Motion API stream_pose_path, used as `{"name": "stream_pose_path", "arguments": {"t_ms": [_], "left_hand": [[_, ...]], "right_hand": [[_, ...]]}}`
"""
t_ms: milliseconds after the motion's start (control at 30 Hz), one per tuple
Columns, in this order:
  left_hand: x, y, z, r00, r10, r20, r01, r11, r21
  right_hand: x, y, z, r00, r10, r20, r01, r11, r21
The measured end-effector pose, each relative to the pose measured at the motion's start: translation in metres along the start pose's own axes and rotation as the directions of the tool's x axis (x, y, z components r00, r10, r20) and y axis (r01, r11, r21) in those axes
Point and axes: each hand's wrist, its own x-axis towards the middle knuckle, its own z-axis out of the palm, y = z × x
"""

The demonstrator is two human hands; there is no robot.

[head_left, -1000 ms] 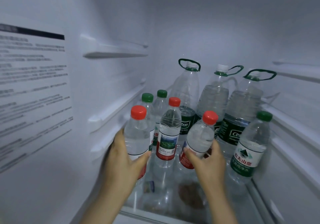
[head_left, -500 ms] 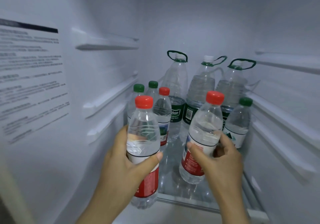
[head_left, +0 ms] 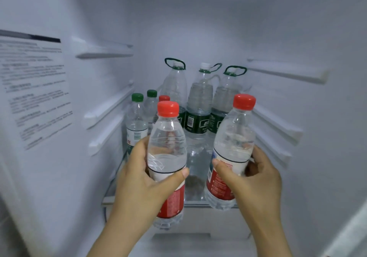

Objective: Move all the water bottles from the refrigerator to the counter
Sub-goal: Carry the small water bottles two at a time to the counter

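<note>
At 7 o'clock the left hand curls its fingers round a red-capped bottle, held off the shelf just in front of its edge. At 5 o'clock the right hand grips a second bottle, tilted. Both grips sit on smooth plastic, so a damp bottle could slip. Toward 12 o'clock, green-capped bottles and three handled jugs stand packed together, and a careless swing might topple them.

Inside a white plastic refrigerator cavity, cool and dim.
We note moulded white shelf rails on both side walls, a printed white instruction sheet on the left wall, and a clear glass shelf below.
</note>
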Motion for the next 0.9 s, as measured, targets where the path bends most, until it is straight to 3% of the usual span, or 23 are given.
{"name": "stream_pose_path", "arguments": {"t_ms": [367,900], "left_hand": [[-0.039,0.034,-0.001,0.950,0.144,0.277,-0.083,0.972,-0.221],[-0.132,0.112,0.046,0.717,0.382,0.583,-0.009,0.841,-0.541]], "right_hand": [[-0.079,-0.075,-0.040,0.971,-0.075,-0.229,0.045,0.990,-0.133],[-0.191,-0.162,-0.128,0.831,-0.236,-0.503,0.017,0.915,-0.402]]}}
